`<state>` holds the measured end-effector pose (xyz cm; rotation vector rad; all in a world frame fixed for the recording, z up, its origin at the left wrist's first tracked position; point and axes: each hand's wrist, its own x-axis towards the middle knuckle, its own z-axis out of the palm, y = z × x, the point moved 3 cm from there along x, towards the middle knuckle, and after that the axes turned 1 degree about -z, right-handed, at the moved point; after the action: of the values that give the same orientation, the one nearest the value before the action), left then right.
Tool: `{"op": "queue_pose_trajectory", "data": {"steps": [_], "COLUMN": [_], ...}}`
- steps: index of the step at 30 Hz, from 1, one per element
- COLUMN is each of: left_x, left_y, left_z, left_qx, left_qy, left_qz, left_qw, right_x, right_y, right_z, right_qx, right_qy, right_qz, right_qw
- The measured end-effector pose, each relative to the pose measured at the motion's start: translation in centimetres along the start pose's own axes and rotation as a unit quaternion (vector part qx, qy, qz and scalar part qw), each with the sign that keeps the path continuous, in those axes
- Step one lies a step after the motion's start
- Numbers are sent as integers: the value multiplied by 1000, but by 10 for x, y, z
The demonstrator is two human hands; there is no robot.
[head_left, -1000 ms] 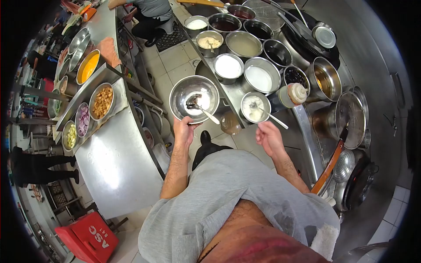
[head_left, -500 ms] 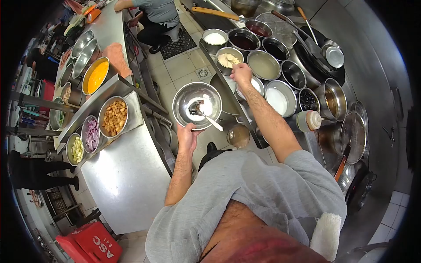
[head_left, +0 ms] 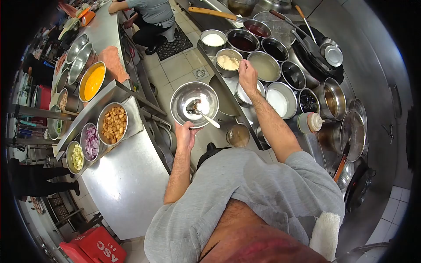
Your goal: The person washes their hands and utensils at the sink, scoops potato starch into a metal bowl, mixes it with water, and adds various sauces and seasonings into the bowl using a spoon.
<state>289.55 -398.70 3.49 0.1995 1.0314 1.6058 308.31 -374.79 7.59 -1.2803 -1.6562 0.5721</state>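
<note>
My left hand [head_left: 186, 135] grips the rim of a steel mixing bowl [head_left: 179, 98], which holds a dark substance, some white matter and a spoon [head_left: 211, 121] leaning on its edge. Over the right-hand counter, my right hand [head_left: 248, 75] is closed at the edge of a pot of pale cream-coloured paste [head_left: 227, 62]. Its fingers are pinched, apparently round a spoon handle that is mostly hidden. Beside that hand are a pot of cloudy liquid [head_left: 264, 67] and, partly under my forearm, a pot of white powder [head_left: 246, 94].
Pots of dark sauces [head_left: 242, 41] and a squeeze bottle [head_left: 310, 122] stand on the right. Bowls of browned cubes [head_left: 112, 124], sliced onion [head_left: 90, 142] and orange liquid [head_left: 93, 83] line the left counter [head_left: 127, 175]. Another person [head_left: 151, 17] crouches at the top.
My right hand has moved from the lower white-filled bowl up to the cream-coloured paste, then slightly right at its edge. My left hand still holds the mixing bowl.
</note>
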Motion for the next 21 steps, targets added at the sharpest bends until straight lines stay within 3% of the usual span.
{"op": "queue_pose_trajectory", "data": {"steps": [9, 17, 21], "left_x": [15, 31, 40], "left_y": [9, 7, 7], "left_z": [18, 19, 21], "left_qx": [8, 31, 31], "left_qy": [2, -7, -2], "left_qz": [14, 7, 8], "left_qw": [1000, 999, 999], "right_x": [7, 4, 1], "right_y": [18, 15, 15], "right_z": [14, 17, 22], "right_qx": [29, 199, 227], "right_qy": [2, 1, 23], "right_qz": [87, 186, 182], "right_qw": [996, 962, 957]}}
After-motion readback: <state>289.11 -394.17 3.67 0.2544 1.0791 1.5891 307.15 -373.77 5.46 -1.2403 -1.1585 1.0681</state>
